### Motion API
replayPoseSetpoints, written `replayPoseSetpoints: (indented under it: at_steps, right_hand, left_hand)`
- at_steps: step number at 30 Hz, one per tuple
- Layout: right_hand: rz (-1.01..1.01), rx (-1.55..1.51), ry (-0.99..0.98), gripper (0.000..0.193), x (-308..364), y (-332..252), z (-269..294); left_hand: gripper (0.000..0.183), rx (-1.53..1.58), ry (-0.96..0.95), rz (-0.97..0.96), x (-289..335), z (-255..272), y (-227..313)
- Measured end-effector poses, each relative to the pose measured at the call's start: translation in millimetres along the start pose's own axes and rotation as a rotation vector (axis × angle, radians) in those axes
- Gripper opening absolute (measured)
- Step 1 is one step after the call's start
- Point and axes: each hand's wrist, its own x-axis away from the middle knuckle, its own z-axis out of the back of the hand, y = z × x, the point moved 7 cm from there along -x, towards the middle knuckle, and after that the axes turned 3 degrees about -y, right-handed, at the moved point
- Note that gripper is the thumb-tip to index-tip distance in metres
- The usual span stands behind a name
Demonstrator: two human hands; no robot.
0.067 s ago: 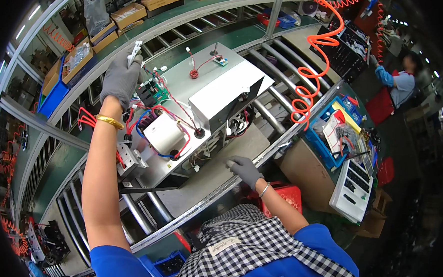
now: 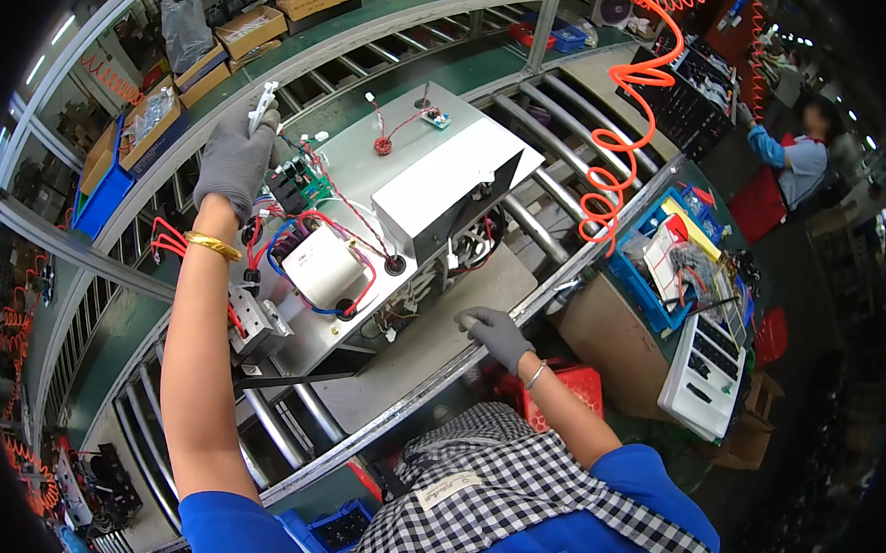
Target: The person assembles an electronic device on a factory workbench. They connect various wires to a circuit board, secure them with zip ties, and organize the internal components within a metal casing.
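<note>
A metal chassis (image 2: pixel 353 186) lies on the roller conveyor before me, with electrical parts mounted on top. My left hand (image 2: pixel 231 159), in a grey glove, is beyond its left end, closed around a small white plastic piece (image 2: pixel 264 104) that sticks up past the fingers. Beside that hand are a green circuit board (image 2: pixel 308 180) and loose wires. Nearer to me, a white cylinder (image 2: pixel 322 266) is ringed by red and blue wires. My gloved right hand (image 2: pixel 498 338) hovers by the conveyor's near edge, fingers loosely bent and apart, nothing visible in them.
Orange coiled air hose (image 2: pixel 606 173) hangs to the right of the chassis. A blue tray (image 2: pixel 655 300) of parts and a white tray (image 2: pixel 704 388) stand at right. Cardboard boxes (image 2: pixel 250 31) line the far shelf. Another person (image 2: pixel 803 163) sits at far right.
The view has shifted slightly, moving the scene a little left. My right hand has drifted slightly right along the conveyor edge. My left hand keeps its hold on the white plastic piece.
</note>
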Motion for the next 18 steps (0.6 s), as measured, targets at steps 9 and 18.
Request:
replayPoseSetpoints:
  at_steps: [9,18]
  right_hand:
    - [-0.271,0.088,-0.005,0.031,44.8,80.8,46.3]
    - [-0.363,0.205,-0.054,0.034,26.1,209.5,114.7]
  left_hand:
    - [0.032,0.12,0.033,-0.1,5.4,6.7,17.5]
    - [0.029,0.251,0.156,-0.167,77.8,62.3,80.9]
